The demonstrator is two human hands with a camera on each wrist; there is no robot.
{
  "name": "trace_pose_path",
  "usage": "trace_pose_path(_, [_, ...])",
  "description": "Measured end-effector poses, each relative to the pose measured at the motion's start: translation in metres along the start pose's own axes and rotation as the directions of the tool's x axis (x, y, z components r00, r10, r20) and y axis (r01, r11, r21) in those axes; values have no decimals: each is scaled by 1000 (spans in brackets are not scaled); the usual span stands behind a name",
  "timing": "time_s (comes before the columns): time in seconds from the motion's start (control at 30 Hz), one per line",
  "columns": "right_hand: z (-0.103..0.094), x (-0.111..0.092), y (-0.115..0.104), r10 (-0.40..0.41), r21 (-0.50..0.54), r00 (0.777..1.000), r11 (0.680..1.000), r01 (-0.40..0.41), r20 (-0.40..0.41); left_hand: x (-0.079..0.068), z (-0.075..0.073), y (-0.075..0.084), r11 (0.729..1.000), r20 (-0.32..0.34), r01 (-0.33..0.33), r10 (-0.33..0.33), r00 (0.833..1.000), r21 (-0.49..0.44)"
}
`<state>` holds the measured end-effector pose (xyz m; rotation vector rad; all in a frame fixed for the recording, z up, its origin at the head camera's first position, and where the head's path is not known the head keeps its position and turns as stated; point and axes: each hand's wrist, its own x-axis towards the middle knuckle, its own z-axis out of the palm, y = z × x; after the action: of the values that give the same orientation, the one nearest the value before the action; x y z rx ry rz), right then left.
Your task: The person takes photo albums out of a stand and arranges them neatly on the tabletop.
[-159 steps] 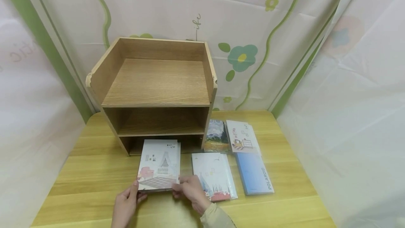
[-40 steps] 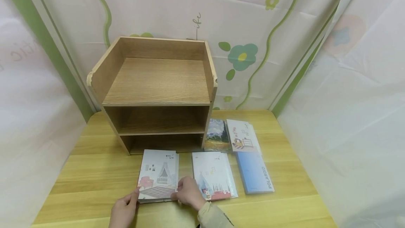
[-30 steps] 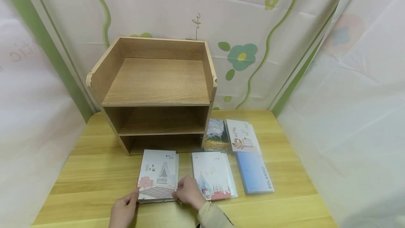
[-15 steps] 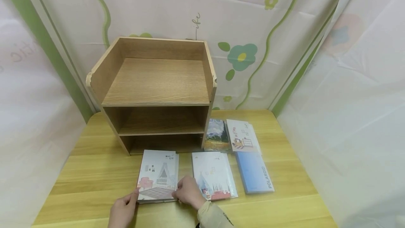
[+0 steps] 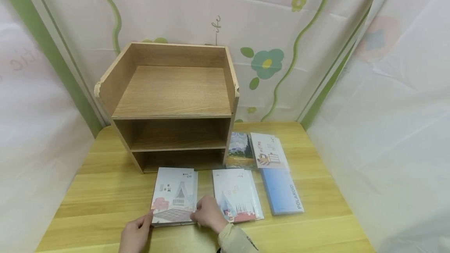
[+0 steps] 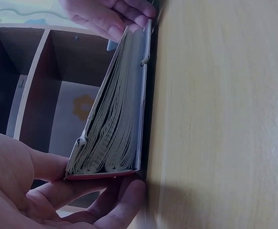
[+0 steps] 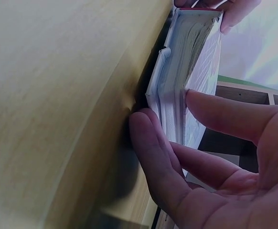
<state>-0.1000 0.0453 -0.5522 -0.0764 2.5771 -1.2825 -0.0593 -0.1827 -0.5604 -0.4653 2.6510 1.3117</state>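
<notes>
A thick photo album (image 5: 174,194) with a white cover, printed with a tent, a pink armchair and a grey rug, lies in front of the shelf. My left hand (image 5: 135,232) holds its lower left corner, thumb at the cover and fingers by the red spine. On the opposite side my right hand (image 5: 210,213) grips the lower right edge, its thumb on the cover in the right wrist view. The album's stacked pages (image 6: 112,109) show edge-on between the covers in the left wrist view.
Behind the album stands a wooden shelf unit (image 5: 175,93) with two lower compartments. To the right lie a second white album (image 5: 234,192), a blue POLAROID album (image 5: 282,192), a landscape-painting album (image 5: 240,149) and another white one (image 5: 267,151). Printed curtains (image 5: 267,18) enclose the table (image 5: 105,202).
Compared with about five seconds ago, the album has come back from the lower compartment's opening toward me, both hands holding it. Over the last second, hands and album stay nearly still.
</notes>
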Motion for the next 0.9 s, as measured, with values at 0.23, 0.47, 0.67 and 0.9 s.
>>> trace_pose_path(0.23, [0, -1, 1, -31, -14, 999, 999, 31, -12, 0, 1, -1, 1000, -4, 3, -3, 1000, 6])
trace_pose_path(0.47, [-2, -1, 0, -41, -31, 999, 999, 41, -3, 0, 1, -2, 1000, -13, -16, 16, 1000, 11])
trace_pose_path(0.67, [-2, 0, -1, -49, -48, 999, 998, 50, 17, 0, 2, -4, 1000, -5, -8, 8, 1000, 4])
trace_pose_path(0.9, [-3, 2, -1, -35, -57, 999, 998, 36, 20, 1, 2, -2, 1000, 0, 28, -28, 1000, -11])
